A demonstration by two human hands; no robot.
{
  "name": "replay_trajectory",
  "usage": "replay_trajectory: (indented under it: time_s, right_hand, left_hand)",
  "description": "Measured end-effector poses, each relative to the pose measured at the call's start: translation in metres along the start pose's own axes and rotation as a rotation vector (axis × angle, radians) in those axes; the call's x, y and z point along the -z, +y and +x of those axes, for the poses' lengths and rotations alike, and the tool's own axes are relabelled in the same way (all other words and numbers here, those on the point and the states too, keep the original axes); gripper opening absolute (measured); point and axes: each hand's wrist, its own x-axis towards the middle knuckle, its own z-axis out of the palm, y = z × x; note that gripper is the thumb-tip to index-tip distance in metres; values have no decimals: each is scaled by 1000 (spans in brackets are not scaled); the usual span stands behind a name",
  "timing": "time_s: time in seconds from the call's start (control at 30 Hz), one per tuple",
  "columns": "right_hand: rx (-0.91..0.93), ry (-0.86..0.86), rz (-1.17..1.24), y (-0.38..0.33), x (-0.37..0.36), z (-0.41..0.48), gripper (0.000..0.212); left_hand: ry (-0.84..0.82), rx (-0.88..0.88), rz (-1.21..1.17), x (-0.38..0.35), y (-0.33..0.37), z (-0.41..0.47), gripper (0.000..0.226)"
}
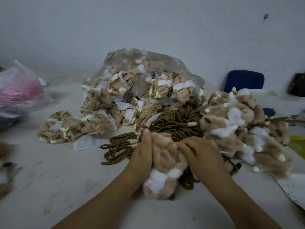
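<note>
Toy of tan-and-white plush fur (165, 164) lies on the pale desk (66, 179), before coiled brown cords (178, 124). Left grip (142, 152) clasps its flank, right grip (200, 154) pinches its top; we should hold firm and work the fur gently.

A: Your right hand (201, 152) covers part of the plush toy (165, 162); what your fingertips (183, 146) pinch in its fur is hidden.

B: And the thin stick (225, 152) runs under that hand, so you see only its end.

A: At your left edge the pink bag (19, 90) is cut off, and the furry pieces (6, 176) below it are blurred.

B: At your right edge the paper (295, 189) and the yellow thing (298, 144) are cut off; the paper's marks are too small to read.
</note>
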Motion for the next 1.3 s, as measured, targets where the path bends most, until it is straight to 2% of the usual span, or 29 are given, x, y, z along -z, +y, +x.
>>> replay_trajectory:
  time_s: [0.1, 0.23, 0.33, 0.47, 0.57, 0.7, 0.93, 1.07, 1.3]
  right_hand:
    - [-54, 39, 76, -1, -5, -2, 54]
    - [-122, -5, 94, -2, -6, -3, 57]
    - [-141, -6, 129, -1, -5, -2, 60]
    - [-114, 33, 70, 2, -2, 0, 53]
    - [-92, 45, 22, 3, -1, -1, 49]
    - [-82, 52, 4, 4, -4, -1, 52]
    - [-82, 52, -20, 2, -9, -2, 51]
    - [-104, 25, 102, -1, -13, -3, 45]
    - [-196, -22, 288, -5, -14, -3, 59]
  left_hand:
    - [68, -45, 189, -5, 0, 0, 64]
    - [132, -146, 403, -11, 3, 2, 47]
    - [102, -113, 293, -9, 5, 0, 40]
    - [112, -78, 132, -7, 14, 0, 49]
    - [145, -111, 117, -5, 17, -2, 59]
    - [214, -153, 111, -4, 15, -4, 45]
    - [273, -216, 270, -2, 12, -1, 31]
    - [257, -238, 241, -5, 10, -1, 33]
    - [260, -185, 43, -12, 10, -2, 36]
